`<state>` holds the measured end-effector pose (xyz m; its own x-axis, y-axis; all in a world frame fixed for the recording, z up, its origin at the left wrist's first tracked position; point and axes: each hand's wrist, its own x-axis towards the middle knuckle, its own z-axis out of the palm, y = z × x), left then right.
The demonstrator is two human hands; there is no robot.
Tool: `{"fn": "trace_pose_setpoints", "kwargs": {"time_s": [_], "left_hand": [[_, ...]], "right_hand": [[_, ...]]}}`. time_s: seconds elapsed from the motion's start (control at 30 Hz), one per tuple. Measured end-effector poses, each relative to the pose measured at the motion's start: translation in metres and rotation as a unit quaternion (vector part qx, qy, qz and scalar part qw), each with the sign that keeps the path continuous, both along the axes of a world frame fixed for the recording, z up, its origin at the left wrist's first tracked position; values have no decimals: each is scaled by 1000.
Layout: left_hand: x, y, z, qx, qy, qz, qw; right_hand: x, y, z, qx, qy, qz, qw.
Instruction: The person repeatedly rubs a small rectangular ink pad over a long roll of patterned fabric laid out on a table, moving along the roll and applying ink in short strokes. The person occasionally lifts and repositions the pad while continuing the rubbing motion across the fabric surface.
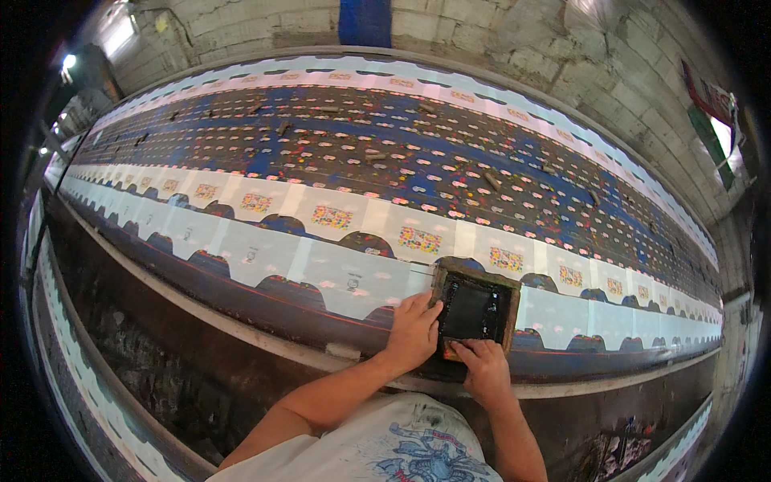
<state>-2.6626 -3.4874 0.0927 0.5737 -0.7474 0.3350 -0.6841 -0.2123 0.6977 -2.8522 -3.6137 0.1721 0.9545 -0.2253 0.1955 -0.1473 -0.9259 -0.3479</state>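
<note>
A small screen-printing frame (511, 313) with a wooden rim lies flat over the nearest row of white cut pieces (321, 283) on the long table. Wet black ink (474, 309) covers its mesh. My left hand (412, 328) grips the frame's left rim, thumb on top. At the near end inside the frame, my right hand (483, 361) is closed over a squeegee (452, 350) with an orange-brown edge; the fingers hide most of it. Left of the frame, the pieces bear small dark marks; those to its right look plain.
Behind runs a row of pale pieces with multicoloured rectangles (332, 216). The dark table middle (377, 140) carries small pale prints and scattered brown blocks (491, 181). A rail (281, 347) edges the table in front of me. A block wall (482, 40) stands beyond.
</note>
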Motion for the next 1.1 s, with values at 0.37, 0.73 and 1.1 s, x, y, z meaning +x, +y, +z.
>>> {"fn": "trace_pose_setpoints", "kwargs": {"time_s": [0.37, 0.73, 1.1], "left_hand": [[-13, -1, 0, -28, 166, 22, 986], [-68, -50, 14, -85, 202, 54, 974], [-190, -175, 1, -101, 229, 66, 966]], "right_hand": [[-39, 4, 3, 53, -106, -136, 983], [-127, -60, -31, 312, -185, -231, 903], [-241, -167, -11, 60, -172, -203, 962]]}}
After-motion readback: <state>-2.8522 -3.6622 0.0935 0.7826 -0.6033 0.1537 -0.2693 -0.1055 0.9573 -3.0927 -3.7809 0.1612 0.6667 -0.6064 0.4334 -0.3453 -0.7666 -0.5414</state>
